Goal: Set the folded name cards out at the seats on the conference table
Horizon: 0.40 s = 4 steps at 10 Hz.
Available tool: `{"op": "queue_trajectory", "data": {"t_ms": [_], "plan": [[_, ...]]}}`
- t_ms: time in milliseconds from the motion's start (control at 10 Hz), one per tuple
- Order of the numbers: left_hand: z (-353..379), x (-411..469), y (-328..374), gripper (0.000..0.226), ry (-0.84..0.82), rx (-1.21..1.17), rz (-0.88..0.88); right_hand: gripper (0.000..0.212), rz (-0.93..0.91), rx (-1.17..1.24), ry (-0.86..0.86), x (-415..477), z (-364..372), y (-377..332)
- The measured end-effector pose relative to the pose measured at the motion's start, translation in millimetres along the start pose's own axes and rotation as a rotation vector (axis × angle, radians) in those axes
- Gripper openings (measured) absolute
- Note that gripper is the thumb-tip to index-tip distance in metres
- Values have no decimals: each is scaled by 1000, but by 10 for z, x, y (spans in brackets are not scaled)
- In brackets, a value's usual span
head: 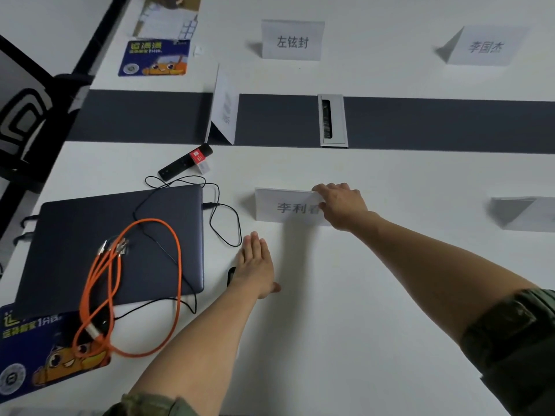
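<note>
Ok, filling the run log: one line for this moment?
right hand: holds name card upright on table | left hand: open, beside laptop

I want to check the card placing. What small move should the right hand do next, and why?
Probably let go and lift away: the right hand pinches the near name card, which already seems to stand upright on the white table.

On the worktop (330, 295) the middle name card (285, 207) stands at centre. From it, the laptop (90, 235) lies at 8 o'clock with a coiled cable (89, 285) on top. The remote (180, 163) is at 10, the cable hatch (332, 121) at 1, the side card (528, 214) at 3, the far card (292, 40) at 12 and the corner card (486, 46) at 2.
</note>
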<state>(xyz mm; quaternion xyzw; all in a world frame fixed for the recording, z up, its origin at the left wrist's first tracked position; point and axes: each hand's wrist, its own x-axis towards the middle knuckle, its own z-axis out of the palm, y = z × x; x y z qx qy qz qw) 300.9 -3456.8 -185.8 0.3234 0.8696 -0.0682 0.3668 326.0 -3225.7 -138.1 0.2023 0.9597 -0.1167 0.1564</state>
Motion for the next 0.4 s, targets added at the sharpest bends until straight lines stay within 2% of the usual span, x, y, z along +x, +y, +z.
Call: {"op": "queue_trajectory", "data": {"t_ms": [200, 300, 400], "plan": [[-3, 8, -23, 117, 15, -5, -1, 41, -28, -63, 1, 11, 37, 36], [10, -17, -11, 117, 19, 11, 3, 49, -3, -85, -17, -52, 30, 17], [-53, -15, -47, 110, 37, 28, -5, 63, 28, -107, 43, -151, 10, 8]]}}
